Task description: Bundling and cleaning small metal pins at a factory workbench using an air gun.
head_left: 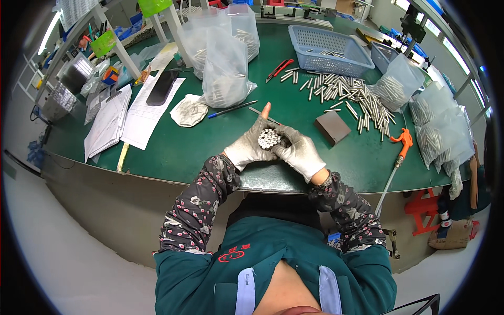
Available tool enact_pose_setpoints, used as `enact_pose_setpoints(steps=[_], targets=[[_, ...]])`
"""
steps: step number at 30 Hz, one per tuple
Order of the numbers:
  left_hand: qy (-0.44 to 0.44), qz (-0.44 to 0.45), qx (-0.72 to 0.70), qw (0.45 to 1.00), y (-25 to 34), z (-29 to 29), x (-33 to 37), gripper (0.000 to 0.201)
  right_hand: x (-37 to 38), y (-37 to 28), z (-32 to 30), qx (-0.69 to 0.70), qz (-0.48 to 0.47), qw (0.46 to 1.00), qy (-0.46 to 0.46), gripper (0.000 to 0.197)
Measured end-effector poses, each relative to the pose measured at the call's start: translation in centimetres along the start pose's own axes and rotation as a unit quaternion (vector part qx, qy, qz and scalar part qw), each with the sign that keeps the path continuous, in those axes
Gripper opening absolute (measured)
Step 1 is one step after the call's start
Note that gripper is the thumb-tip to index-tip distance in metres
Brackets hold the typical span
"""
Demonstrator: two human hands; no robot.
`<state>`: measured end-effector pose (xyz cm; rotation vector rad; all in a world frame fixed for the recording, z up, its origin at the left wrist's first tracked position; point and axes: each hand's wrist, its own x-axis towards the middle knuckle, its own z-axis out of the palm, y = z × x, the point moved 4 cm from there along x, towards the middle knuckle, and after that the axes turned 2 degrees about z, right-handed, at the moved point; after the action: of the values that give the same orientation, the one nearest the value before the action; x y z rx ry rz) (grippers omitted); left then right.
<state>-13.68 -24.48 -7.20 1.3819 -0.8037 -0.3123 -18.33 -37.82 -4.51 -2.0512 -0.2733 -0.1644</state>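
A bundle of short metal pins point(269, 138) is held upright between both hands, its round ends facing up. My left hand point(248, 146), in a white work glove with a bare thumb tip, wraps round the bundle's left side. From the right, my gloved right hand point(301, 152) closes on the same bundle. Just beyond the hands, a thin metal rod point(257, 112) lies on the green table, partly hidden by the left hand. To the right of my hands sits a dark grey block point(333, 128). Many loose metal pins point(362, 100) are heaped behind the block.
A blue plastic basket point(332, 52) stands behind the loose pins. Bags of pins point(224, 79) stand at the back left, more bags point(440, 131) at the right. An orange air gun point(403, 142), red utility knife point(279, 70), blue pen point(232, 108), phone point(163, 87) and papers point(144, 115) lie around.
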Motion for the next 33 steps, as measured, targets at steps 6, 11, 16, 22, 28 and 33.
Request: enact_pose_setpoints(steps=[6, 11, 16, 22, 28, 33], targets=[[0.021, -0.046, 0.001, 0.999, 0.5, 0.1, 0.0, 0.118, 0.4, 1.7, 0.3, 0.028, 0.039, 0.998, -0.052, 0.043], [0.047, -0.080, -0.055, 0.994, 0.7, 0.3, -0.2, 0.112, 0.5, 1.5, 0.1, 0.004, 0.028, 0.999, -0.036, 0.042], [0.039, -0.085, -0.031, 0.995, 0.8, 0.3, -0.2, 0.111, 0.4, 2.2, 0.3, 0.035, 0.037, 0.998, -0.040, 0.043], [0.014, -0.059, -0.004, 0.998, 0.3, 0.3, -0.2, 0.113, 0.2, 2.5, 0.4, 0.034, 0.031, 0.998, -0.031, 0.044], [0.002, -0.036, -0.003, 0.999, 0.3, 0.5, -0.2, 0.114, 0.1, 2.1, 0.2, 0.032, 0.055, 0.997, -0.051, 0.046], [0.000, -0.043, 0.026, 0.999, 0.3, 0.3, -0.2, 0.109, 0.2, 3.0, 0.6, 0.071, 0.065, 0.994, -0.052, 0.047]])
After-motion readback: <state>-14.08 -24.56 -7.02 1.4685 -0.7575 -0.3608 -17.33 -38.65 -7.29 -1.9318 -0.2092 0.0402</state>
